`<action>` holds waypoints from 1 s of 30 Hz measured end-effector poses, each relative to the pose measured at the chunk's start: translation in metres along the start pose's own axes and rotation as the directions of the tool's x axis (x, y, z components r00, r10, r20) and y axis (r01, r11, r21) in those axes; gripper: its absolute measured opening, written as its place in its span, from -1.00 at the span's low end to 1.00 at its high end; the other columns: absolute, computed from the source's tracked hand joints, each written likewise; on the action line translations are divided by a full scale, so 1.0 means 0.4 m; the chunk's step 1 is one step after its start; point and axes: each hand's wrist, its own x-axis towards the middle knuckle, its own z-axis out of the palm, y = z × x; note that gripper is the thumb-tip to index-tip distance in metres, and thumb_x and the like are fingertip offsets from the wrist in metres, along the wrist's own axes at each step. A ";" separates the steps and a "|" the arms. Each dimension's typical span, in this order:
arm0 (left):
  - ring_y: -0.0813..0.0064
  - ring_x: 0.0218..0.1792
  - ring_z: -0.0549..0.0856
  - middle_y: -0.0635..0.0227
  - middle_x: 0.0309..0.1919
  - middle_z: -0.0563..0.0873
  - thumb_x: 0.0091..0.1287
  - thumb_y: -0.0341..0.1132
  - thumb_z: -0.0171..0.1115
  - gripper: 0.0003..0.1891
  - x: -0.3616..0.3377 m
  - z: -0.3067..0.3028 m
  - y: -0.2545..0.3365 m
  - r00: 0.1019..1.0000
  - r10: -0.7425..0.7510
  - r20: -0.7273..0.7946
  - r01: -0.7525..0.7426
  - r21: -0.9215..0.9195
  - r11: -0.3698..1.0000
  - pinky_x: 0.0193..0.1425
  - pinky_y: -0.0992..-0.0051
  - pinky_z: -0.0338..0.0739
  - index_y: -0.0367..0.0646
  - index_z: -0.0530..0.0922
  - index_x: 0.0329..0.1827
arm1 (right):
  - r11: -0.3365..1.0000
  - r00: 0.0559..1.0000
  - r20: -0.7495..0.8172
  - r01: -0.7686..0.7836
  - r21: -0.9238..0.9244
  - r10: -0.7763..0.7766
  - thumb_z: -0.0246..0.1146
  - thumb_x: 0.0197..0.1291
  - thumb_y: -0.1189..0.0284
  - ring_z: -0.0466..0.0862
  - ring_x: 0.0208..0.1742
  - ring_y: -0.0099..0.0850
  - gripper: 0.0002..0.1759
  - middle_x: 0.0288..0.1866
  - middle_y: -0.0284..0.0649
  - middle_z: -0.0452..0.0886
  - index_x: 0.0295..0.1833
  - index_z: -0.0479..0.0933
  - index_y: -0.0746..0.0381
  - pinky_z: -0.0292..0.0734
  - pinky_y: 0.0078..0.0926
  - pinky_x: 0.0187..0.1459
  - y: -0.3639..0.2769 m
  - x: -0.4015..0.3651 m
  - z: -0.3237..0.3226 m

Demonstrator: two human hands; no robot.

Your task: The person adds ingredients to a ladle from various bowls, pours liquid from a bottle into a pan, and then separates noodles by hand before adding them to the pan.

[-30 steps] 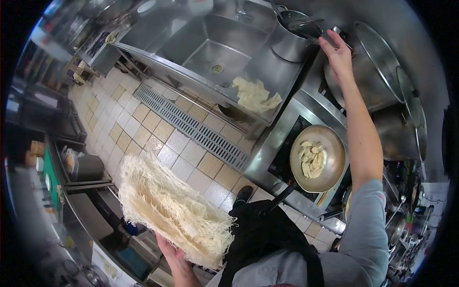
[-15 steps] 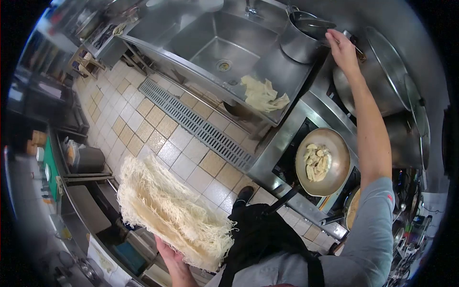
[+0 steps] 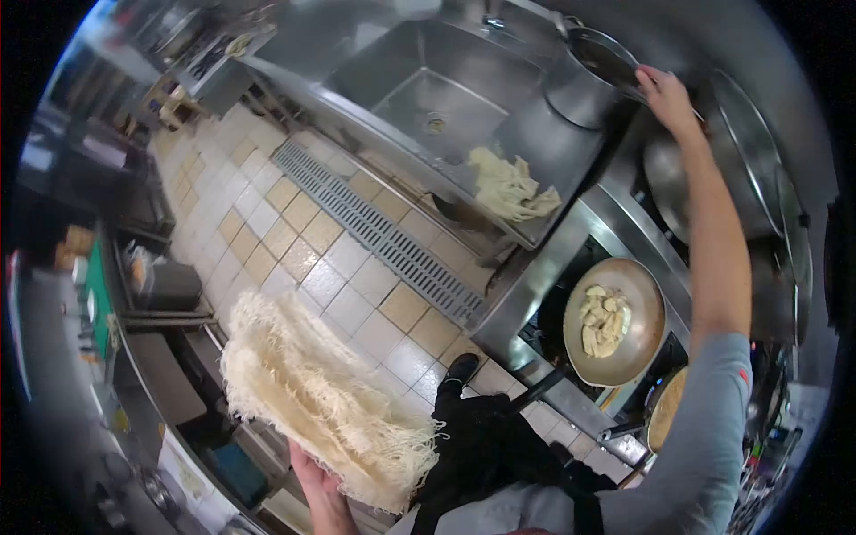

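My left hand (image 3: 314, 473) grips a large bundle of dried thin noodles (image 3: 325, 401) from below, in front of my body. The bundle is pale and folded lengthwise, with loose strands along its edges; part of my fingers is hidden behind it. My right arm reaches out to the upper right, where my right hand (image 3: 664, 94) is closed on the handle of a ladle (image 3: 635, 92). The ladle's head is down in a tall metal pot (image 3: 584, 89) beside the sink. Nearer to me, a frying pan (image 3: 637, 330) with pale pieces of food (image 3: 604, 323) sits on the stove.
A wet pale cloth (image 3: 513, 187) lies on the edge of the steel sink (image 3: 464, 85). Large pots (image 3: 673, 183) stand behind my right forearm. A second pan (image 3: 667, 410) is at the stove's near end. A drain grate (image 3: 383, 236) crosses the tiled floor.
My right hand has lowered the ladle's head deeper into the tall pot. The view has shifted slightly, while the noodle bundle stays in my left hand.
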 end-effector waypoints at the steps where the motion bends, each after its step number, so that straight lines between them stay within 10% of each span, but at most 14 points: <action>1: 0.21 0.23 0.60 0.23 0.29 0.58 0.50 0.05 0.08 -0.41 -0.002 -0.012 0.003 0.991 -0.011 -0.130 0.016 0.043 0.999 0.29 0.14 0.54 -0.12 0.36 0.45 | 0.990 0.995 0.037 0.094 -0.101 -0.091 0.19 0.42 0.16 0.74 -0.01 -0.06 -0.53 -0.13 0.08 0.74 0.19 0.58 0.33 0.58 -0.20 0.04 -0.001 0.021 -0.004; 6: 0.22 0.20 0.62 0.25 0.23 0.62 0.51 0.02 0.08 -0.46 0.006 0.072 0.020 0.987 -0.073 0.143 0.078 -0.031 0.997 0.29 0.16 0.55 -0.10 0.40 0.42 | 0.990 0.987 0.120 0.116 -0.080 -0.106 0.35 0.26 0.24 0.41 0.46 -0.04 -0.25 0.43 0.20 0.39 0.43 0.31 0.44 0.31 -0.25 0.43 -0.046 -0.053 -0.072; 13: 0.17 0.28 0.56 0.22 0.32 0.55 0.52 0.03 0.05 -0.41 0.025 0.056 0.031 0.968 -0.066 0.244 0.070 -0.008 0.998 0.34 0.16 0.51 -0.13 0.32 0.48 | 0.960 0.958 0.227 0.218 -0.176 -0.176 0.27 0.33 0.33 0.44 0.42 -0.04 -0.45 0.38 0.07 0.46 0.36 0.43 0.35 0.34 -0.23 0.41 -0.094 -0.121 -0.101; 19: 0.21 0.31 0.53 0.23 0.40 0.46 0.51 0.11 0.05 -0.30 0.026 0.089 0.050 0.988 0.013 0.154 -0.047 0.216 0.975 0.39 0.15 0.45 -0.14 0.21 0.54 | 0.906 0.899 -0.116 0.412 -0.098 -0.422 0.21 0.41 0.26 0.58 0.26 -0.02 -0.56 0.16 0.02 0.63 0.25 0.52 0.32 0.48 -0.24 0.27 -0.240 -0.225 -0.113; 20: 0.26 0.34 0.50 0.25 0.46 0.37 0.54 0.14 -0.07 -0.29 0.026 0.089 0.051 0.948 0.146 0.282 -0.268 0.462 0.845 0.41 0.21 0.42 -0.15 0.12 0.59 | 0.940 0.940 0.014 0.342 -0.012 -0.342 0.22 0.38 0.22 0.64 0.14 0.01 -0.54 0.10 0.08 0.65 0.21 0.54 0.35 0.55 -0.18 0.17 -0.296 -0.269 -0.163; 21: 0.26 0.34 0.50 0.25 0.46 0.37 0.54 0.14 -0.07 -0.29 0.006 0.124 0.068 0.953 0.054 0.297 -0.209 0.522 0.827 0.41 0.21 0.42 -0.15 0.12 0.59 | 0.952 0.946 0.116 0.307 -0.013 -0.303 0.09 0.44 0.32 0.61 0.03 -0.02 -0.70 -0.05 0.04 0.61 -0.03 0.51 0.38 0.53 -0.14 0.10 -0.392 -0.321 -0.240; 25: 0.22 0.34 0.48 0.24 0.46 0.37 0.54 0.19 -0.19 -0.27 -0.017 0.346 0.061 0.998 0.044 0.049 -0.064 0.567 0.821 0.39 0.18 0.42 -0.14 0.13 0.58 | 0.990 0.989 0.083 0.115 0.084 -0.122 0.12 0.46 0.34 0.62 0.22 -0.09 -0.59 0.21 0.07 0.62 0.21 0.52 0.43 0.54 -0.21 0.28 -0.421 -0.498 -0.360; 27: 0.28 0.32 0.49 0.24 0.35 0.48 0.54 0.14 -0.12 -0.33 0.081 0.301 0.073 0.755 -0.113 0.646 -0.303 0.496 0.814 0.35 0.19 0.46 -0.14 0.20 0.53 | 0.985 0.999 -0.026 -0.029 0.172 0.034 0.24 0.37 0.15 0.68 0.05 0.00 -0.52 0.04 0.09 0.68 0.15 0.58 0.34 0.59 -0.19 0.08 -0.391 -0.638 -0.375; 28: 0.15 0.29 0.54 0.18 0.38 0.48 0.54 0.11 -0.18 -0.37 0.099 0.350 0.058 0.949 -0.291 0.125 0.216 0.415 0.884 0.27 0.15 0.55 -0.15 0.28 0.49 | 0.967 0.991 -0.082 -0.086 0.238 0.109 0.26 0.35 0.09 0.71 0.04 -0.07 -0.47 0.06 0.07 0.69 0.14 0.60 0.36 0.62 -0.24 0.05 -0.394 -0.735 -0.403; 30: 0.14 0.28 0.56 0.17 0.37 0.48 0.55 0.09 -0.17 -0.38 0.100 0.423 0.008 0.923 -0.358 0.142 0.251 0.484 0.838 0.26 0.17 0.57 -0.18 0.29 0.48 | 0.838 0.907 0.103 -0.416 0.353 0.407 0.22 0.36 -0.03 0.69 0.15 -0.17 -0.30 0.18 0.11 0.65 0.29 0.51 0.38 0.59 -0.25 0.16 -0.426 -0.901 -0.424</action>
